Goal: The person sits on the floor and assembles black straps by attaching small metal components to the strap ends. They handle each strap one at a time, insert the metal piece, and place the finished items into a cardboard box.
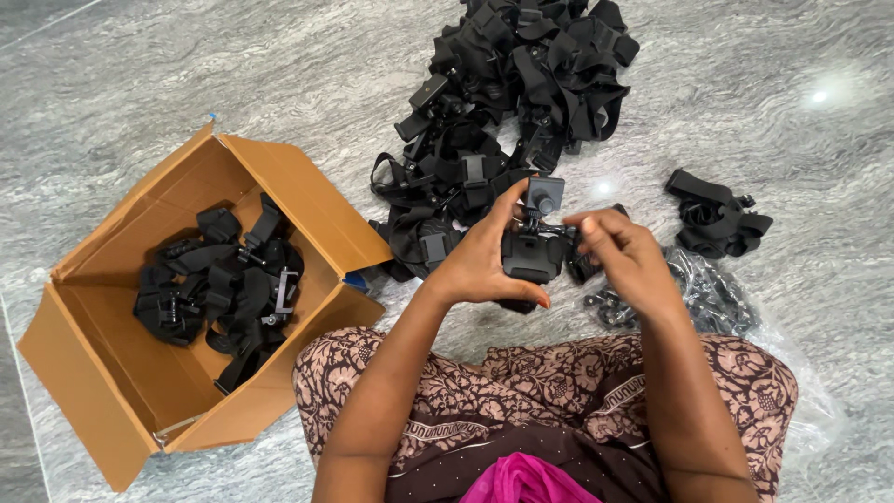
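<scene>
grey floor (pixel 186 65) — hands (pixel 484 261) grip black mount (pixel 533 251)

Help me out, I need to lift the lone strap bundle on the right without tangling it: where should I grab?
Probably grip the strap bundle from above across its folded black middle; the small mount at its right end sticks out and looks awkward to pinch.

My left hand (pixel 480 261) covers the near side of the black camera mount (pixel 533 250), and my right hand (pixel 626 256) hides its right end. The strap pile (pixel 507 112) runs off the top edge. Parts inside the clear plastic bag (pixel 722 303) are too tangled to tell apart.
</scene>
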